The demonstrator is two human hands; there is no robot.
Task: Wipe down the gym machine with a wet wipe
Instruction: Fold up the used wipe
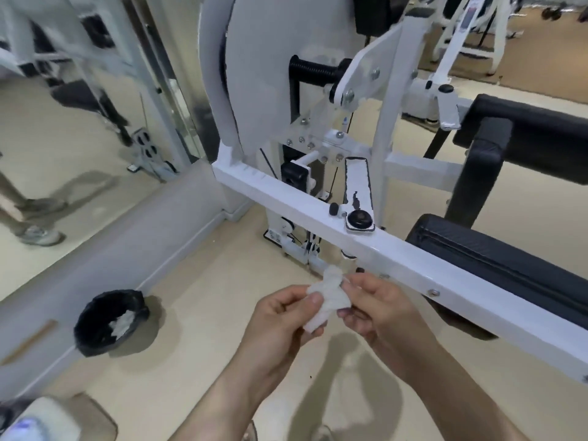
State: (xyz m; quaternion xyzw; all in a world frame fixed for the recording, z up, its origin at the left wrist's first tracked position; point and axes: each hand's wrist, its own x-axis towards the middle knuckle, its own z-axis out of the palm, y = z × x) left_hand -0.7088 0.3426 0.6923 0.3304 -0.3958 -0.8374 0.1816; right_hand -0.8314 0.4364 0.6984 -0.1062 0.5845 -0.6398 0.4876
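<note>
- Both bare forearms reach up from the bottom edge, and the 2 hands meet in the middle of the view, just below the white beam (413, 259) of the gym machine (264, 74).
- The left hand (283, 316) is curled round the lower part of a crumpled white wipe (327, 297), with its thumb pressed on the front of it.
- The right hand (378, 308) pinches the wipe's right edge between its thumb and bent fingers.
- The wipe is bunched between the 2 hands and touches no part of the machine; its top corner sticks up just above the fingertips.
- The part of the wipe inside the left palm is hidden, so I cannot tell its full shape.
- The beam passes beyond and to the right of the hands and is cut off by the right edge.
- To the right of the hands are 2 black pads: a lower pad (493, 259) behind the beam and an upper pad (534, 128), which the frame edge also cuts off.
- Well to the left of the hands, 1 bin (95, 348) with a black liner stands on the floor (206, 329); the white scraps (122, 323) in it are too blurred to count.
- Far left, a mirror (63, 122) shows a smeared reflection.
- Below and left of the hands, 1 pale object (41, 421) in the corner is too blurred to name.
</note>
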